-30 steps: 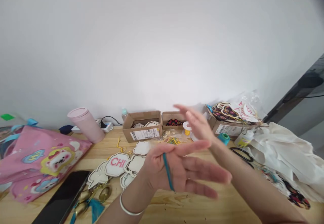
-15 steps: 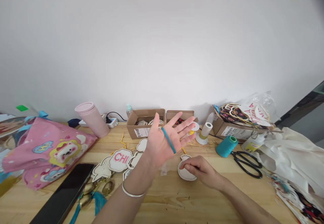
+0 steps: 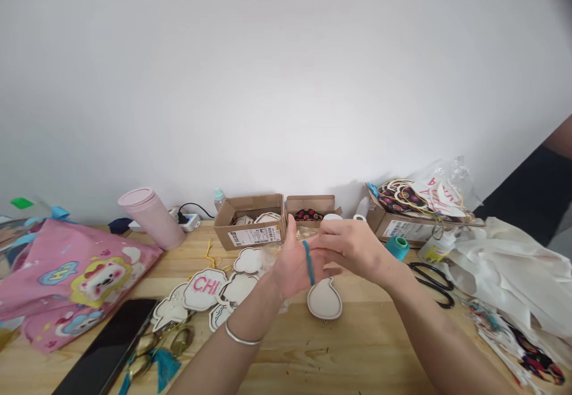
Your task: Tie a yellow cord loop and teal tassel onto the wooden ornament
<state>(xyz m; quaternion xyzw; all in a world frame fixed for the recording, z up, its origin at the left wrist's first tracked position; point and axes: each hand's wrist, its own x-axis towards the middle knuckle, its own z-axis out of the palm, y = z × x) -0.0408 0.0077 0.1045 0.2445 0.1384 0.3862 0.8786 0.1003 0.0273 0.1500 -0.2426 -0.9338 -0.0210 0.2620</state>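
Note:
My left hand [image 3: 297, 267] is raised over the table, thumb up and fingers stretched out. A band of teal thread [image 3: 309, 263] is wound around its palm. My right hand [image 3: 353, 246] has come up against the left fingers and partly covers them. Its fingers are pressed together in a pinch, and what lies between them is hidden. Under the hands a white drop-shaped patch [image 3: 325, 301] with a dark outline lies on the table. Behind my right wrist stands a teal thread spool [image 3: 397, 248], partly covered.
White patches, one lettered CHI [image 3: 204, 289], lie left of the hands near brass bells [image 3: 181, 341] with teal tassels. A phone [image 3: 109, 347], pink bag [image 3: 89, 276] and pink tumbler [image 3: 152, 217] are further left. Open boxes [image 3: 250, 222] line the wall. Black scissors [image 3: 433, 285] lie right.
My right hand has risen from the drop-shaped patch to my left hand's fingers. The left palm has turned sideways, and the view has shifted slightly. A dark sleeve now shows at the right edge.

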